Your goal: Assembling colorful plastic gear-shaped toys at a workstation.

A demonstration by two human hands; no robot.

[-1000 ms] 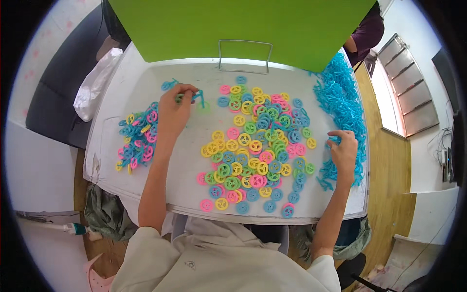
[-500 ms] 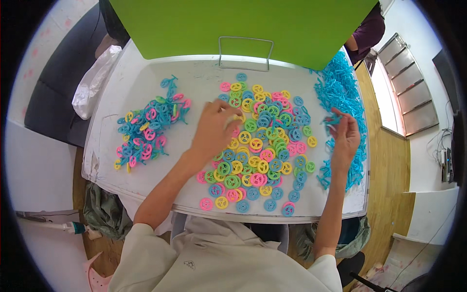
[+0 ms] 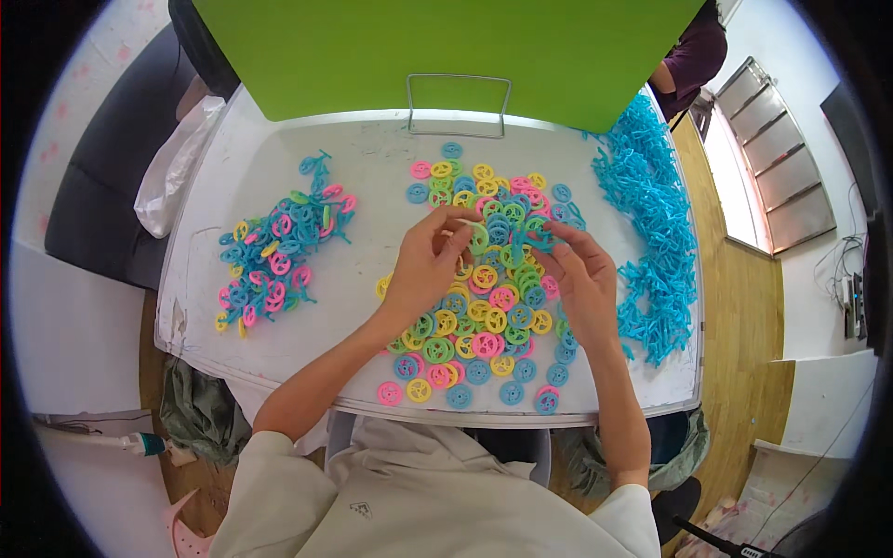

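Observation:
Over the middle of the table my left hand (image 3: 430, 265) pinches a green plastic wheel (image 3: 479, 239) between thumb and fingers. Facing it, my right hand (image 3: 581, 279) is closed on a blue branched plastic piece (image 3: 541, 244), a short gap away from the wheel. Beneath both hands spreads a heap of spoked wheels (image 3: 485, 345) in pink, yellow, green and blue. To the left lies a smaller pile of blue pieces with wheels on them (image 3: 279, 244). A long heap of loose blue branched pieces (image 3: 651, 242) runs along the table's right side.
A green panel (image 3: 446, 56) stands upright at the far edge of the white table (image 3: 353, 358), with a wire handle (image 3: 458, 76) in front. A white plastic bag (image 3: 177, 172) hangs at the left edge. Another person's sleeve (image 3: 699, 58) shows at the far right.
My right hand has come from the blue heap to the middle, bringing a blue piece. My left hand has picked up a green wheel, and the two hands are now close together.

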